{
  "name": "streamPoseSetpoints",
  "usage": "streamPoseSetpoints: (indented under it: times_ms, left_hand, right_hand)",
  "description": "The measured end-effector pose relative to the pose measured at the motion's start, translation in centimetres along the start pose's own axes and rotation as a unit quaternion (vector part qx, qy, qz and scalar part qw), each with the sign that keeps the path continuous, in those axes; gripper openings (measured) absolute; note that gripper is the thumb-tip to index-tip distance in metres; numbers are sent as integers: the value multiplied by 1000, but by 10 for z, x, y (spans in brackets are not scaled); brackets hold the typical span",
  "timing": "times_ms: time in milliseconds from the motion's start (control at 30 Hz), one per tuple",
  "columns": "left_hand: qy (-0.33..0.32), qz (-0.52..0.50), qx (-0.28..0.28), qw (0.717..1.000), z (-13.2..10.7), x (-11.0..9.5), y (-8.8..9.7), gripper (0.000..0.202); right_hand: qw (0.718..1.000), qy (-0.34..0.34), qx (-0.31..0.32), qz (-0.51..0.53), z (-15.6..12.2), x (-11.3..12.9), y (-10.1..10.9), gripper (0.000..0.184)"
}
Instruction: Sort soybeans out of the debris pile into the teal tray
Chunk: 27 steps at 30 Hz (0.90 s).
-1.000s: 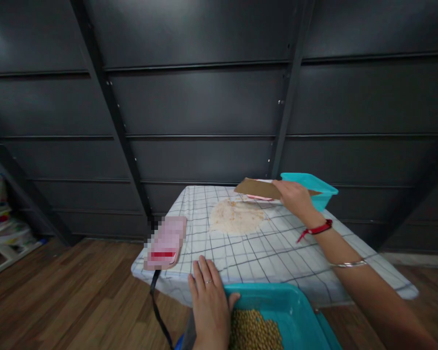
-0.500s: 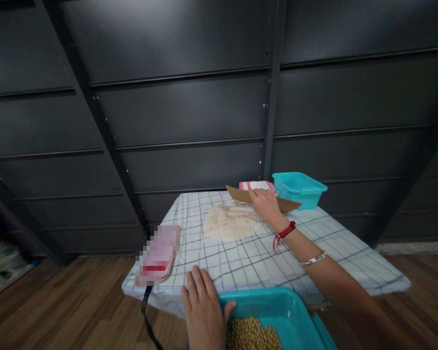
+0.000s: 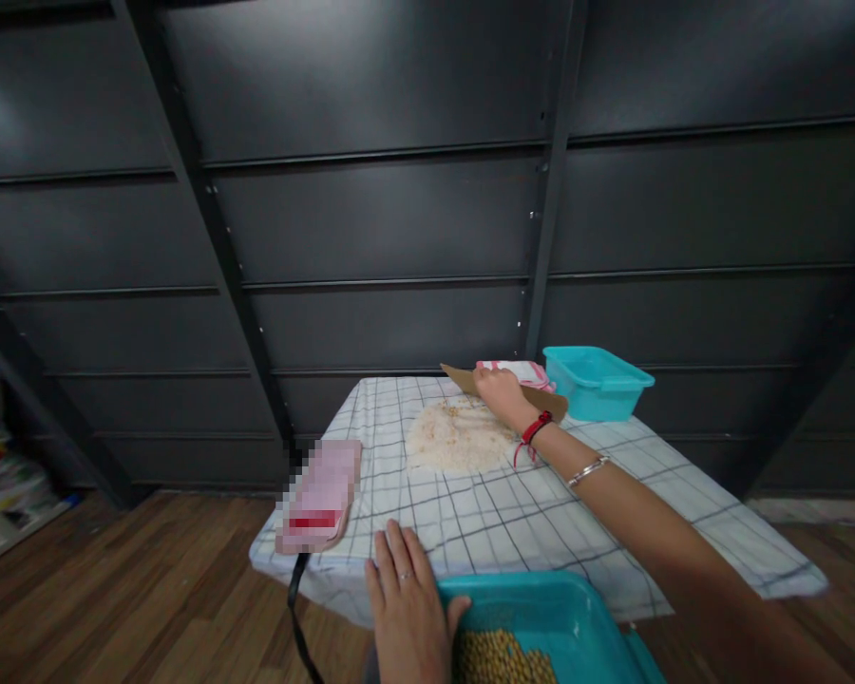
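Note:
My left hand (image 3: 409,603) grips the left rim of a teal plastic basin (image 3: 577,608) at the table's near edge, thumb over the rim and fingers stretched forward along its outer side. Yellowish soybeans (image 3: 503,657) lie in the basin. At the far side of the table my right hand (image 3: 500,394) is closed on the upper edge of a cardboard piece (image 3: 552,404), which stands tilted on its long edge. Just in front of the cardboard is a flat spread of white rice-like grains (image 3: 456,442), with a few yellowish beans (image 3: 460,408) among them near the back.
A checked white cloth (image 3: 463,518) covers the table. A second teal basin (image 3: 598,385) stands at the back right, beside a folded pink-and-white cloth (image 3: 527,372). At the left lies a pink, blurred-out phone-like object (image 3: 324,489) with a black strap (image 3: 297,608). A dark panelled wall (image 3: 385,328) rises behind.
My right hand and the cardboard have shifted slightly left relative to the back basin, over the grains' far edge. My left hand keeps its place on the basin. The view has turned slightly.

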<state>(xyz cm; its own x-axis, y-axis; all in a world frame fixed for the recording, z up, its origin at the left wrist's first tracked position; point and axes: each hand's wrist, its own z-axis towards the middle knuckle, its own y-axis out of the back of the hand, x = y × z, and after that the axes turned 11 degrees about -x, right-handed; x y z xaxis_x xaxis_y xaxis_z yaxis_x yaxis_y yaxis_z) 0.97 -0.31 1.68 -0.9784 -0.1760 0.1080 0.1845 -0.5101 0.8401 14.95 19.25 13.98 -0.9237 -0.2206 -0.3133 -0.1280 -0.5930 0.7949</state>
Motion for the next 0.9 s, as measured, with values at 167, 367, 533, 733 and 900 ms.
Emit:
streamPoseSetpoints:
  times_ms: [167,367,533,733,900]
  left_hand:
    - [0,11,-10,1000,-1,1,-2,74]
    - [1,13,-10,1000,0,2,-2,75]
    - [-3,10,-6,1000,0,2,-1,74]
    - [13,-13,-15,1000,-3,3,-8,77]
    - [15,-25,-26,999,-4,3,-10,78]
  right_hand:
    - [1000,20,17,8,2,-7,3,33]
    - [999,52,-2,16,-10,-16,20,25]
    - [998,53,-34,18,-6,-14,25,29]
    - [998,59,-14,35,18,-4,-1,33]
    - [996,65,-15,58,19,-5,-6,32]
